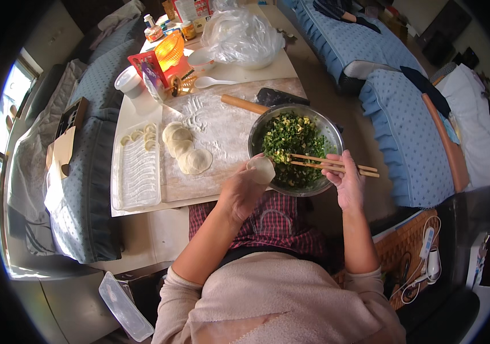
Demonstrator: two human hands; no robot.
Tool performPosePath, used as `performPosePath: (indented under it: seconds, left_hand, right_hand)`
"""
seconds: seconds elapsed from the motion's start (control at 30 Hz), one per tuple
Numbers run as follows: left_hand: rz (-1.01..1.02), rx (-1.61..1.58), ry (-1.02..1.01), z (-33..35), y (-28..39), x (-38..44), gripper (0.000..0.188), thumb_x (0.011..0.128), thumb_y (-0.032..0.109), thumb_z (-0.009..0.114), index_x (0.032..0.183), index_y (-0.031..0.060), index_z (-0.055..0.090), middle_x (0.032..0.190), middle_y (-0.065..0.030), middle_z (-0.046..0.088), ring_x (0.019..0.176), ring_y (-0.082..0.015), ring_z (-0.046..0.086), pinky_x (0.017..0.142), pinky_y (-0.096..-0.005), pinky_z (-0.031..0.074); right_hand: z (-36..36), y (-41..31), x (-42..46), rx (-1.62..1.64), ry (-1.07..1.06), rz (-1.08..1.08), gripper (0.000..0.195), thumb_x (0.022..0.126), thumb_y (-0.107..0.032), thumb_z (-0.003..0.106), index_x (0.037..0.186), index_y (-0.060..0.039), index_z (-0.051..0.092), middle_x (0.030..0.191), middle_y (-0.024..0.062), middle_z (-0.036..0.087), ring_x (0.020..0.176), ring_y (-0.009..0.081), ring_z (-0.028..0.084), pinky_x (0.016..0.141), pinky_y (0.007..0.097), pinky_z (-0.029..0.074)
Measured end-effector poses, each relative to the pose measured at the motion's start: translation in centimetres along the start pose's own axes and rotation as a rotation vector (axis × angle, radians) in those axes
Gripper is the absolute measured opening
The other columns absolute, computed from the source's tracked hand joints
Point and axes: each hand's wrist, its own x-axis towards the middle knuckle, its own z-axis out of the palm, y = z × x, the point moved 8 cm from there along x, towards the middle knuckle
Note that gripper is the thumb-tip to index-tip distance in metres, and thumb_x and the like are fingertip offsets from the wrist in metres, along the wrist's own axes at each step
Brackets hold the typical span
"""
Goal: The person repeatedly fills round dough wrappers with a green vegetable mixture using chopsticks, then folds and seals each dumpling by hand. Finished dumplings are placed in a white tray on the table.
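Observation:
A round dough wrapper (260,170) lies on the fingers of my left hand (241,189), beside the near left rim of a steel bowl (337,146). Chopped greens with yellow bits (292,133) fill much of that bowl. My right hand (348,180) grips a pair of wooden chopsticks (335,164), their tips in the filling near the wrapper. Overlapping dough wrappers (195,161) rest on the floured wooden board (223,129). Left of it, a clear ridged plastic tray (137,172) holds several folded dumplings (149,136) at its far end.
Behind the bowl lie a wooden rolling pin (245,104) and a black item (281,96). Farther back stand a white spoon (215,82), a lidded white tub (129,81), an orange basket (169,49) and a plastic-bagged bowl (245,38). A person's leg (350,17) shows on the far sofa.

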Motion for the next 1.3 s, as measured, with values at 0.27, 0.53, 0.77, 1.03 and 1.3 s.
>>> performPosePath:
  seconds: [0.27, 0.53, 0.77, 1.03, 1.3]
  left_hand:
    - [-0.067, -0.098, 0.026, 2.5, -2.0, 1.6, 0.035, 0.103, 0.017, 0.033, 0.126, -0.0032, 0.05, 0.126, -0.0177, 0.055, 0.117, -0.0294, 0.055, 0.103, -0.0425, 0.044]
    - [-0.08, -0.102, 0.023, 2.3, -2.4, 1.9, 0.04, 0.104, 0.025, 0.032, 0.123, -0.0035, 0.053, 0.121, -0.0174, 0.059, 0.114, -0.0293, 0.056, 0.103, -0.0418, 0.043]
    - [-0.074, -0.079, 0.009, 2.2, -1.6, 1.3, 0.045, 0.104, 0.028, 0.029, 0.127, -0.0026, 0.052, 0.125, -0.0162, 0.058, 0.117, -0.0277, 0.054, 0.103, -0.04, 0.042]
    - [-0.153, -0.07, -0.101, 3.5, -1.8, 0.1, 0.049, 0.104, 0.029, 0.027, 0.13, -0.0064, 0.048, 0.128, -0.0187, 0.054, 0.119, -0.0296, 0.052, 0.106, -0.044, 0.041]
    - [-0.243, -0.147, -0.211, 4.3, -2.9, -1.0, 0.046, 0.104, 0.028, 0.029, 0.125, -0.0084, 0.049, 0.123, -0.0196, 0.055, 0.118, -0.0312, 0.052, 0.107, -0.0473, 0.041]
  right_hand:
    - [4.8, -5.4, -5.9, -0.359, -0.25, -0.445, 0.035, 0.101, -0.022, 0.048, 0.1, 0.0079, 0.065, 0.092, 0.0175, 0.069, 0.074, 0.0202, 0.07, 0.064, 0.0254, 0.058]
    - [9.1, -7.6, -11.4, -0.926, -0.48, -1.109, 0.017, 0.082, -0.012, 0.072, 0.096, -0.0024, 0.069, 0.089, 0.0104, 0.07, 0.073, 0.0242, 0.07, 0.064, 0.0297, 0.057]
    - [4.0, -7.1, -7.1, -0.445, -0.179, -0.579, 0.032, 0.101, -0.021, 0.049, 0.096, 0.0062, 0.065, 0.084, 0.0133, 0.068, 0.068, 0.0176, 0.069, 0.057, 0.0249, 0.056]
    - [2.0, -5.6, -3.3, -0.101, -0.161, -0.279, 0.038, 0.1, -0.029, 0.049, 0.092, 0.0048, 0.063, 0.075, 0.0143, 0.067, 0.056, 0.0178, 0.066, 0.048, 0.0228, 0.053]
    - [0.5, -2.8, -1.4, -0.082, -0.188, -0.132, 0.035, 0.098, -0.03, 0.054, 0.091, 0.0032, 0.064, 0.074, 0.013, 0.067, 0.055, 0.0156, 0.065, 0.046, 0.0201, 0.051]
